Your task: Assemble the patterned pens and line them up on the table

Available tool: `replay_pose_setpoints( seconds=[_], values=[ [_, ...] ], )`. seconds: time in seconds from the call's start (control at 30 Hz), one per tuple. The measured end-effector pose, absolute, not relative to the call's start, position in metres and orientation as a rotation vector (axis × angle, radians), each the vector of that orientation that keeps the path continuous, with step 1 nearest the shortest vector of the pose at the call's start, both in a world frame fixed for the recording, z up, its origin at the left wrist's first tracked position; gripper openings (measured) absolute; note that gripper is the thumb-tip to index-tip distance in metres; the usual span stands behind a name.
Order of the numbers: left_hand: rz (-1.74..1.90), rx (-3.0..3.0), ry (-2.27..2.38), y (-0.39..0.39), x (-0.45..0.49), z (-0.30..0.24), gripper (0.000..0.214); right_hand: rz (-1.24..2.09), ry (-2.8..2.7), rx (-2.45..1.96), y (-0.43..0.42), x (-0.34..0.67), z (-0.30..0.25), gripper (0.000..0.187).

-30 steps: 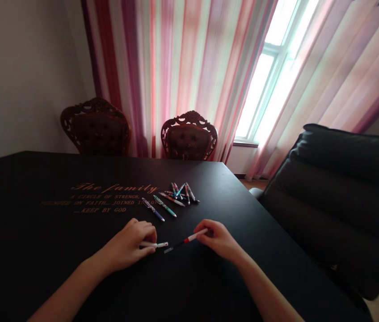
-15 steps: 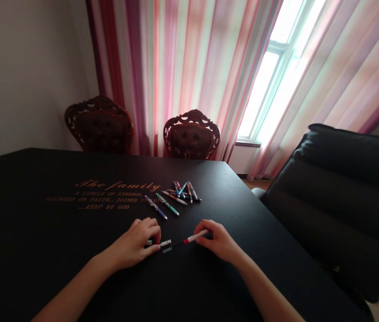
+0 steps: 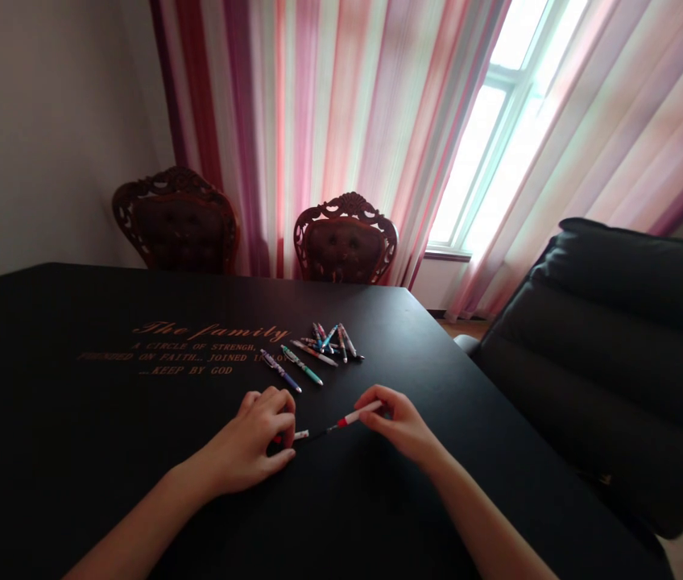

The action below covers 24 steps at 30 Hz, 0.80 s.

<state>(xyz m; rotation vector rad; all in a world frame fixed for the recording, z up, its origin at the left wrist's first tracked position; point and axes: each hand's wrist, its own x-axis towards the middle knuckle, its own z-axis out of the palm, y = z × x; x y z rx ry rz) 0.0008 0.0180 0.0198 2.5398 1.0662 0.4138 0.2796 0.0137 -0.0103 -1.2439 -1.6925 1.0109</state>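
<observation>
My left hand (image 3: 266,439) rests on the black table, its fingers curled over a white pen part (image 3: 301,435) whose tip pokes out beside the fingers. A bit of red shows under those fingers; the rest is hidden. My right hand (image 3: 395,419) pinches a white pen barrel (image 3: 361,413) with a red end, tilted down to the left. From that red end a thin dark refill (image 3: 320,433) runs toward my left hand; whether it touches the left part I cannot tell. Beyond my hands lie a purple pen (image 3: 281,370) and a green pen (image 3: 302,366), side by side.
Several more pens (image 3: 333,342) lie in a loose pile farther back on the black table (image 3: 76,419), near its gold lettering (image 3: 212,332). Two carved chairs (image 3: 346,242) stand at the far side. A dark recliner (image 3: 613,354) is at the right.
My right hand has lifted slightly and moved a little right with the white barrel. My left fingers have shifted over their pen part. The small clear piece seen between my hands no longer lies there.
</observation>
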Motion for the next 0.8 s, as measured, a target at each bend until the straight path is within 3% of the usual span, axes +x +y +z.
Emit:
replay_pose_setpoints(
  seconds=[0.1, 0.27, 0.6, 0.8],
  values=[
    [0.382, 2.559, 1.080, 0.019, -0.004, 0.022, 0.008, 0.929, -1.685, -1.281, 0.017, 0.288, -0.009, 0.017],
    [0.339, 2.567, 1.097, 0.020, -0.008, 0.025, 0.006, 0.619, -1.915, -1.454, 0.017, 0.290, -0.009, 0.002],
    [0.293, 2.506, 1.054, 0.024, -0.018, 0.029, 0.005, 0.293, -2.165, -1.534, 0.000, 0.263, -0.006, 0.021],
    [0.265, 2.481, 1.110, 0.024, -0.022, 0.028, 0.008, 0.292, -2.215, -1.381, -0.007, 0.250, -0.003, 0.016]
  ],
)
